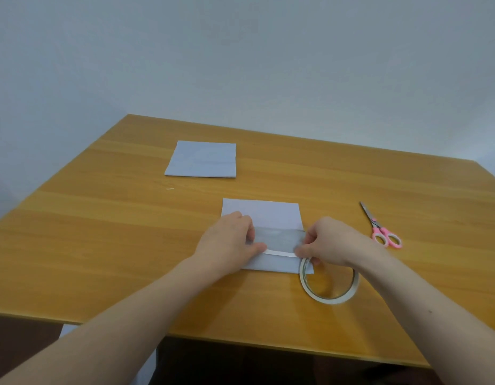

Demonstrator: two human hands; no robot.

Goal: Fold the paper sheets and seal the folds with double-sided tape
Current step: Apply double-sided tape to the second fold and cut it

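2 hands pinch paper sheet | wooden table | pale wall

Pink-handled scissors, white paper, wood-grain orange table.

Both hands pinch folded paper; tape roll beside.
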